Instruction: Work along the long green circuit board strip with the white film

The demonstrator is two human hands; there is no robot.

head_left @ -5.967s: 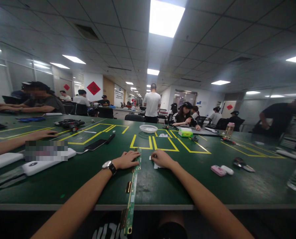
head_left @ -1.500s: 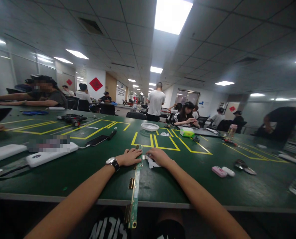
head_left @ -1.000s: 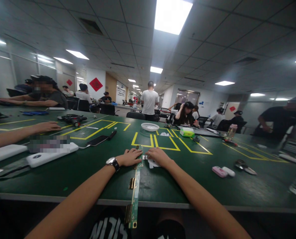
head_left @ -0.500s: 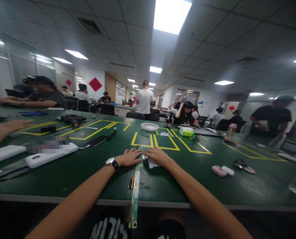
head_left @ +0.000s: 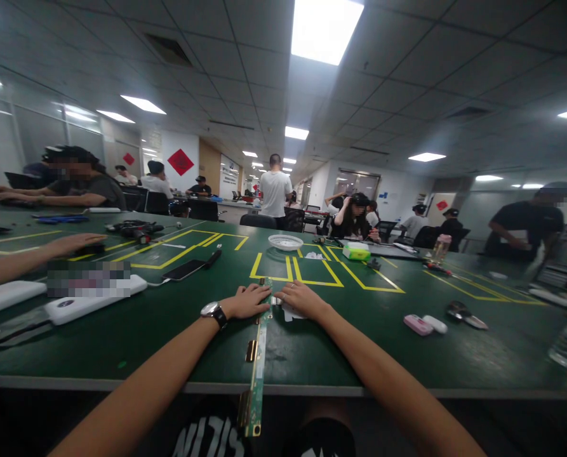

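A long narrow green circuit board (head_left: 258,381) with gold-coloured flexible strips along its left side lies lengthwise before me, its near end reaching past the table edge. My left hand (head_left: 247,301), with a watch (head_left: 213,310) at the wrist, grips the board's far part, fingers curled over it. Just to the right, my right hand (head_left: 302,298) is closed at the board's right edge, fingers bent and fingertips hidden. A small white piece (head_left: 277,301) shows beside these fingers; whether they pinch it is unclear. White paper (head_left: 291,313) lies partly beneath the right hand.
Yellow tape outlines mark the green table (head_left: 169,346). A white basket (head_left: 286,242) stands ahead. At left are a phone (head_left: 185,270), a white power strip (head_left: 97,301) and a co-worker's hand (head_left: 80,242). Pink and white cases (head_left: 419,324) lie at right.
The co-worker's hand at the left has reached further right, over a dark object. The view has shifted slightly. My hands and the circuit board hold nearly the same position.
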